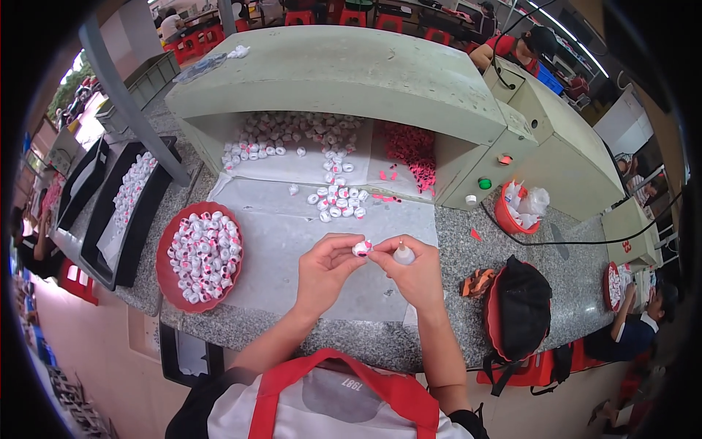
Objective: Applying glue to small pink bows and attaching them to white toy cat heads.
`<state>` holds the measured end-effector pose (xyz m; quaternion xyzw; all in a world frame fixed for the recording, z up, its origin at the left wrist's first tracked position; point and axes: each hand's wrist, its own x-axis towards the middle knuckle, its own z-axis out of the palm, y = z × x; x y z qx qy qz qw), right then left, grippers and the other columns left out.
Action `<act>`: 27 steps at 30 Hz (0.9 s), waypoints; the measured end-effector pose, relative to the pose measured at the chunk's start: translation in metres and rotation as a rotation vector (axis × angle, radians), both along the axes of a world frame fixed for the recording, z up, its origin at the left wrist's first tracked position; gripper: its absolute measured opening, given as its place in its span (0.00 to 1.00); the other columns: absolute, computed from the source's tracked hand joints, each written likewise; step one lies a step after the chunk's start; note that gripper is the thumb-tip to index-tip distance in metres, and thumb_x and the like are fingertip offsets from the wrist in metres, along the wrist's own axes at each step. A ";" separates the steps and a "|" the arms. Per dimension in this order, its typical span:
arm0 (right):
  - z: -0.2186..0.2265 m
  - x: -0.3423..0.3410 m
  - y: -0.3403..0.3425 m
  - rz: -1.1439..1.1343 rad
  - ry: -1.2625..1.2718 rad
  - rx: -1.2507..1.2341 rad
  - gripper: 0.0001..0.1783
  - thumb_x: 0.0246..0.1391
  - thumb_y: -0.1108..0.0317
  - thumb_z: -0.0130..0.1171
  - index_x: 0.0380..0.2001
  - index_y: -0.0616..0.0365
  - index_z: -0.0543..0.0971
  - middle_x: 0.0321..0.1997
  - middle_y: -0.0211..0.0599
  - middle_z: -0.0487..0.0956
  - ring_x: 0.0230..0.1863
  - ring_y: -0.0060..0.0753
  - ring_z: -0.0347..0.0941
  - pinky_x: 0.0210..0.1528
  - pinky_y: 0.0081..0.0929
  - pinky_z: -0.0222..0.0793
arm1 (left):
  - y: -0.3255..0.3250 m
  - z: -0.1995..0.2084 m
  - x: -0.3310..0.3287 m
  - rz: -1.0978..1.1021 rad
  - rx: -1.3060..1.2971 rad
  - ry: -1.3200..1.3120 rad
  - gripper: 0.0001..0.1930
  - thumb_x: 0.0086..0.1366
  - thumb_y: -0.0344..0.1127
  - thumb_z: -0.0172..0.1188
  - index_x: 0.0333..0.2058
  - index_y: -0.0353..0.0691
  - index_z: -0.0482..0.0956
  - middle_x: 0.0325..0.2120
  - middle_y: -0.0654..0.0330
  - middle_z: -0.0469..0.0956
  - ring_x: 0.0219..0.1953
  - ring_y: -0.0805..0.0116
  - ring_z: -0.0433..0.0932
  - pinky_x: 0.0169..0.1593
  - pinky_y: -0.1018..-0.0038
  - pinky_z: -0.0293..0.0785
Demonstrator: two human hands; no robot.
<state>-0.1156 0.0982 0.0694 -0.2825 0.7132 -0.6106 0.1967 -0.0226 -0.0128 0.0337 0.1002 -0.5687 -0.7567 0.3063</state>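
In the head view, the only one here, the left hand (322, 276) has a small round white piece with pink and dark patches (361, 249) pinched in its fingertips. The right hand (420, 278) is closed around a small whitish bottle with a thin nozzle (404, 255), nozzle pointing up, and its thumb and forefinger reach over to the piece's right side. Looks like they're touching it, though it's too small to be sure. My read is that the step in hand is setting a pink bit onto the piece, with the bottle just kept handy. If so, the next move calls for a steady left pinch and a light press from the right, no squeezing the bottle. As for the grip, the piece sits right at the ends of the left fingers, clear of the palm, between the two hands and over a whitish paper sheet (270, 271). Beyond it there's a loose cluster of similar white round pieces (336, 212), plus a heap of small pinkish-red bits (409, 146) under a pale green metal hood (329, 73); off left, a red scalloped bowl (164, 267) is loaded with more white pieces.
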 end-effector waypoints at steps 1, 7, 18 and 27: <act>-0.002 0.001 0.002 -0.006 0.024 0.004 0.06 0.39 0.74 0.63 0.24 0.62 0.77 0.20 0.26 0.74 0.20 0.13 0.66 0.21 0.11 0.61 | 0.000 0.004 0.002 -0.001 -0.001 0.000 0.15 0.50 0.16 0.55 0.39 0.28 0.71 0.39 0.52 0.72 0.39 0.69 0.74 0.44 0.78 0.72; -0.004 0.011 0.007 -0.025 0.075 -0.063 0.08 0.38 0.75 0.63 0.27 0.61 0.77 0.24 0.29 0.75 0.26 0.15 0.69 0.28 0.13 0.64 | -0.008 0.003 0.008 -0.135 0.024 -0.003 0.16 0.52 0.17 0.53 0.42 0.29 0.71 0.42 0.54 0.70 0.44 0.68 0.72 0.45 0.77 0.70; -0.017 -0.015 0.006 0.105 -0.089 -0.023 0.08 0.37 0.79 0.62 0.26 0.63 0.77 0.24 0.29 0.76 0.25 0.14 0.68 0.27 0.11 0.63 | 0.017 -0.009 -0.007 0.128 -0.290 -0.009 0.11 0.57 0.21 0.50 0.39 0.32 0.72 0.38 0.56 0.71 0.38 0.71 0.72 0.40 0.79 0.70; -0.047 -0.021 -0.005 0.050 -0.210 0.034 0.10 0.36 0.75 0.64 0.26 0.63 0.77 0.22 0.30 0.75 0.25 0.15 0.69 0.25 0.13 0.63 | 0.004 -0.035 -0.020 0.009 0.228 -0.136 0.10 0.57 0.23 0.51 0.40 0.32 0.71 0.33 0.56 0.75 0.36 0.72 0.74 0.41 0.76 0.71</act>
